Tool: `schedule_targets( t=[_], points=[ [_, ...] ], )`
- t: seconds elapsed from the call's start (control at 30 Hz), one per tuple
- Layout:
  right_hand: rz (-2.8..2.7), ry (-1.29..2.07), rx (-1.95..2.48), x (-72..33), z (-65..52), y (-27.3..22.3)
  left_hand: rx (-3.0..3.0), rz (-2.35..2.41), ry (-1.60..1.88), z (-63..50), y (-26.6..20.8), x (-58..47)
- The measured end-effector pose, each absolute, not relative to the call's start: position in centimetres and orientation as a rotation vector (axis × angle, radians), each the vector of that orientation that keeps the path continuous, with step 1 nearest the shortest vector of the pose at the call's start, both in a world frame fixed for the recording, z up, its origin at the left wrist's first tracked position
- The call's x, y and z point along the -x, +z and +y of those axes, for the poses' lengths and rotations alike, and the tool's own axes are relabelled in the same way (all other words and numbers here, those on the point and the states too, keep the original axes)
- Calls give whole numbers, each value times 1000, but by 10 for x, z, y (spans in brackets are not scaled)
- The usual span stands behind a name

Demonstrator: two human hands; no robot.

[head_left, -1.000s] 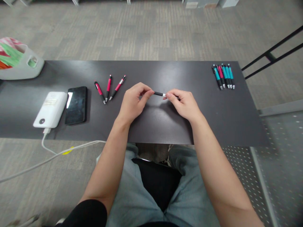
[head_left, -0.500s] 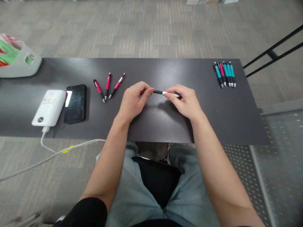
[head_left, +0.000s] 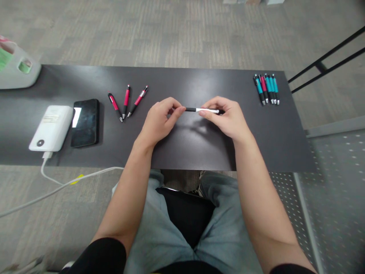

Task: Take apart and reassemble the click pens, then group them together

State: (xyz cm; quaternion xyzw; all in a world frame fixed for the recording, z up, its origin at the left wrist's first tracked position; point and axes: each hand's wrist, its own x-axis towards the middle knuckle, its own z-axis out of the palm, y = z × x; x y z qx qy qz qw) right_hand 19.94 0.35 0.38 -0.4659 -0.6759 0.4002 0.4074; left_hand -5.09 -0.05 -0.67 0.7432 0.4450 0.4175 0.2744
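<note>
Above the dark table, a white pen point(head_left: 196, 109) with a black grip lies level between my two hands. My left hand point(head_left: 164, 118) pinches its black grip end, hiding the tip. With thumb and fingers, my right hand point(head_left: 225, 116) holds the white barrel; a black end part shows inside that hand. Left of my left hand, three pens with red barrels and black grips, among them a middle red pen point(head_left: 126, 101), lie fanned out. Beyond my right hand, several teal pens point(head_left: 268, 89) and one red pen point(head_left: 264, 88) lie side by side.
A black phone point(head_left: 85, 123) and a white power bank point(head_left: 51, 127) with a white cable point(head_left: 71, 186) lie on the table's left. A white basket point(head_left: 21, 78) stands at the far left. Black metal bars point(head_left: 322, 67) are beyond the table's right edge.
My right hand has shifted slightly right and loosened along the pen, so more of the white barrel and its black end shows. The left hand keeps its pinch. The view has moved slightly.
</note>
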Motion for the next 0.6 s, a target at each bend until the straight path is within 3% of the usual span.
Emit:
schedule_targets(
  t=[0.33, 0.6],
  points=[
    [-1250, 1249, 1079, -198, 9, -9, -2004, 1163, 1087, -11, -6, 31],
    [-1397, 865, 1332, -215, 11, -5, -1994, 1011, 1019, -6, -21, 30]
  ],
)
